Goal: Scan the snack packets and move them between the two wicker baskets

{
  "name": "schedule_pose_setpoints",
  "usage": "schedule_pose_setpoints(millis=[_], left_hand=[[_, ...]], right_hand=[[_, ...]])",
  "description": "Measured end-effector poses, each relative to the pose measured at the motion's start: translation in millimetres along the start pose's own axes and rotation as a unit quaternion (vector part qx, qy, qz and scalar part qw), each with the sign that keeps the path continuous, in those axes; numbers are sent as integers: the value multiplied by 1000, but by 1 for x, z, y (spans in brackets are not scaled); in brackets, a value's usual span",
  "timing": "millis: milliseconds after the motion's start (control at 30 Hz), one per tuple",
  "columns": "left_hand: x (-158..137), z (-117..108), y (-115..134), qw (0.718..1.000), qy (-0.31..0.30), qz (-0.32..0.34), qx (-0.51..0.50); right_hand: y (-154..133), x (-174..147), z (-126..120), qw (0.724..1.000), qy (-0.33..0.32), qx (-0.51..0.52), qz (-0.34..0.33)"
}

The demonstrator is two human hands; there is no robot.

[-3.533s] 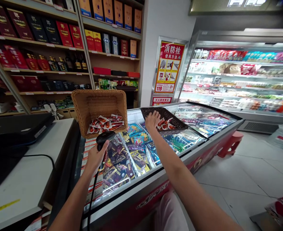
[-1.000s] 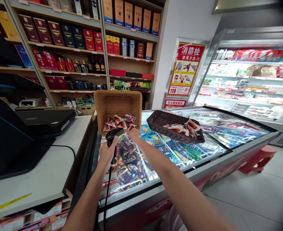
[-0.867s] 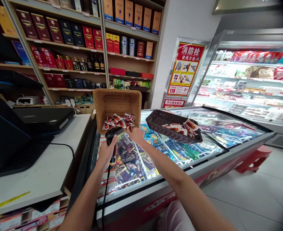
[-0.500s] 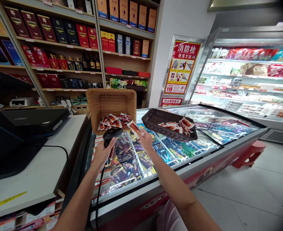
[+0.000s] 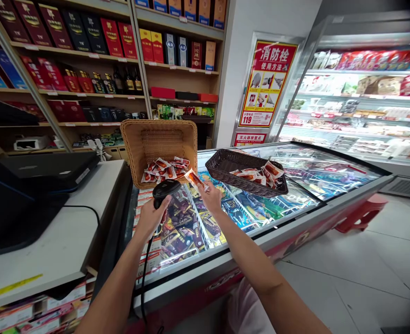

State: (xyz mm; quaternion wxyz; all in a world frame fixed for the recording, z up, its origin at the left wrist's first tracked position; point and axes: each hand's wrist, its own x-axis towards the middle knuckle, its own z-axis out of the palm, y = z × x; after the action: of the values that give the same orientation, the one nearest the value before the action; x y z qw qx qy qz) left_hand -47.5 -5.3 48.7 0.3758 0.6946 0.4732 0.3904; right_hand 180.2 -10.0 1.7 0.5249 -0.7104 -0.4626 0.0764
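Note:
My left hand [image 5: 152, 215] is wrapped round the handle of a black barcode scanner [image 5: 166, 189], its head turned toward the right. In my right hand [image 5: 211, 197] is a clear-wrapped sausage packet [image 5: 195, 180], pinched by one end just right of the scanner head. Behind them a tan wicker basket [image 5: 131, 148] stands tipped toward me with several similar sausage packets [image 5: 161, 169] in its lower part. To the right lies a dark brown woven basket [image 5: 225, 167], with more wrapped sausages [image 5: 270, 171] gathered at its right end.
Both baskets rest on the glass top of a chest freezer [image 5: 187, 232] full of packaged goods. A white counter [image 5: 51, 232] with a black device [image 5: 51, 169] is at left. A black cable [image 5: 145, 273] hangs from the scanner. A red stool [image 5: 363, 213] stands at right.
The view has tilted down slightly. My hands keep nearly the same positions, with the scanner and the sausage packet still held; a warm glow now shows on the packet.

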Motion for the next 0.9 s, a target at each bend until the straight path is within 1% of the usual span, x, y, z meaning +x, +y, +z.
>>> schedule_pose_setpoints(millis=[200, 433, 567, 767, 900], left_hand=[[1, -2, -3, 1000, -19, 9, 9], [0, -4, 4, 997, -27, 24, 69], [0, -2, 4, 998, -14, 32, 43], [-2, 0, 5, 1000, -8, 9, -13], [-3, -3, 6, 1000, -12, 7, -25]], right_hand=[[-3, 0, -1, 999, -5, -38, -4], [-3, 1, -2, 995, -2, -92, -23], [-1, 2, 0, 995, -4, -96, -28], [1, 3, 0, 995, -6, -99, -33], [1, 3, 0, 993, 5, -115, -39]])
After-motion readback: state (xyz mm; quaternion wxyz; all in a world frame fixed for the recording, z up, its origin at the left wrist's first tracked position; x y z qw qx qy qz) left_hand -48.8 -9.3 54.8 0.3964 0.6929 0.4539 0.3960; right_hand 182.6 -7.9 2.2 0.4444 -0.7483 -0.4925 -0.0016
